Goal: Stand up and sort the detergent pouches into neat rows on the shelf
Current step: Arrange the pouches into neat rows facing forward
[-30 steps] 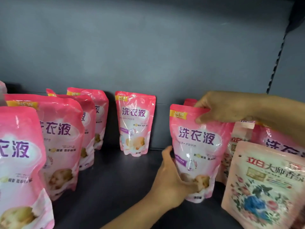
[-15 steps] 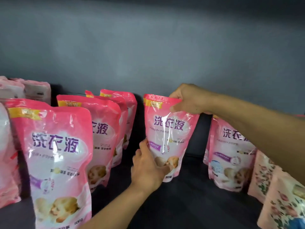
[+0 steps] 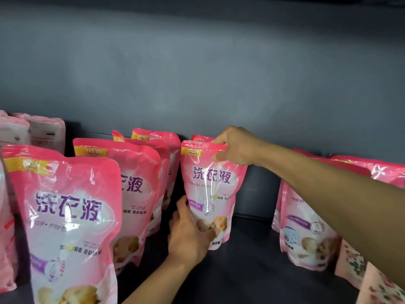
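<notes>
Right hand [image 3: 235, 147] is pinching pink pouch [image 3: 210, 189] top, left hand [image 3: 189, 233] is cupping its base, steadying it upright behind-row.

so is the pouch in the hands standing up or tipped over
Upright. The held pink detergent pouch stands with its top seal uppermost, right hand pinching the top, left hand gripping its lower edge.

Dim shelf, soft blur, glare on plastic

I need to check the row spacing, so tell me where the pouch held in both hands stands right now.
In the head view the held pouch stands upright at centre, on the shelf floor, just right of the pink row, in front of another pouch.
</notes>
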The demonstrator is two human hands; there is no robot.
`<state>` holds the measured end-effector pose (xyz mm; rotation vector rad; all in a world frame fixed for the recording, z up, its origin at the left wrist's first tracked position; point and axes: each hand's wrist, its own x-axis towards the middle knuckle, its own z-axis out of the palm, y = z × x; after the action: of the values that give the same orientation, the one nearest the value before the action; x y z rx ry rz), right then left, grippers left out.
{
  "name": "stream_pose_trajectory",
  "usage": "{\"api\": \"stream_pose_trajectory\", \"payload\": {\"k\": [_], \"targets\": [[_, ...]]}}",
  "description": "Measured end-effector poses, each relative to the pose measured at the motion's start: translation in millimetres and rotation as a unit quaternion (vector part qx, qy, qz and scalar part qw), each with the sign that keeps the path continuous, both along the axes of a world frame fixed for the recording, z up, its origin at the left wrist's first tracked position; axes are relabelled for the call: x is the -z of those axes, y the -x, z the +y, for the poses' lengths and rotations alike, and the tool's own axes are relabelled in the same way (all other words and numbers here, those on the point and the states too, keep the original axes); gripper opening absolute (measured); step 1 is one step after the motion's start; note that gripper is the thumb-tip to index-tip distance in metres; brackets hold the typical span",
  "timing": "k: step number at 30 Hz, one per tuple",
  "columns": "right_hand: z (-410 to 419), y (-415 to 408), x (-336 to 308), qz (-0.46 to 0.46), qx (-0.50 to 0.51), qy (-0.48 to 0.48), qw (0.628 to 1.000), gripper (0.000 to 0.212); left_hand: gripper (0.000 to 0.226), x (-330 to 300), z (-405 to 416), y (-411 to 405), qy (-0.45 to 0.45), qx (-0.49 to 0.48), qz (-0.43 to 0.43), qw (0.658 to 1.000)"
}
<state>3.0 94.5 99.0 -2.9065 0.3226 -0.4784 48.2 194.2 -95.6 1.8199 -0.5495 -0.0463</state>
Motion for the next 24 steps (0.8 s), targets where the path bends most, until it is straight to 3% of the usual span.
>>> {"api": "stream_pose_trajectory", "payload": {"k": [2,3,6,10,14,16,19,21,24], "targets": [[-6,3,0,-0.004,0.005,-0.026,1.000,0.004,0.099,1,1,0,-0.001,0.010,0.005,1.000],[-7,5,0,-0.001,0.009,-0.033,0.999,0.006,0.098,1,1,-1,-0.002,0.013,0.009,1.000],[-12,9,0,-0.003,0.025,-0.040,0.999,0.043,0.096,1,1,-3,-0.010,0.014,0.010,1.000],[-14,14,3,-0.013,0.013,-0.062,0.998,0.050,0.111,-5,2,4,-0.021,-0.006,-0.005,1.000],[-27,43,-15,-0.045,0.005,-0.099,0.994,0.041,0.109,-23,5,32,-0.030,-0.091,-0.134,0.986],[-40,67,-29,-0.069,0.011,-0.105,0.992,0.040,0.100,-30,4,47,-0.005,-0.071,-0.207,0.976],[-64,103,-41,-0.055,0.069,-0.022,0.996,0.042,0.093,-39,-6,71,0.019,0.008,-0.249,0.968],[-78,120,-42,0.014,0.124,0.059,0.990,0.045,0.091,-42,-19,85,0.029,0.041,-0.268,0.962],[-93,131,-37,0.140,0.174,0.128,0.966,0.036,0.094,-40,-47,98,0.022,0.119,-0.213,0.970]]}}
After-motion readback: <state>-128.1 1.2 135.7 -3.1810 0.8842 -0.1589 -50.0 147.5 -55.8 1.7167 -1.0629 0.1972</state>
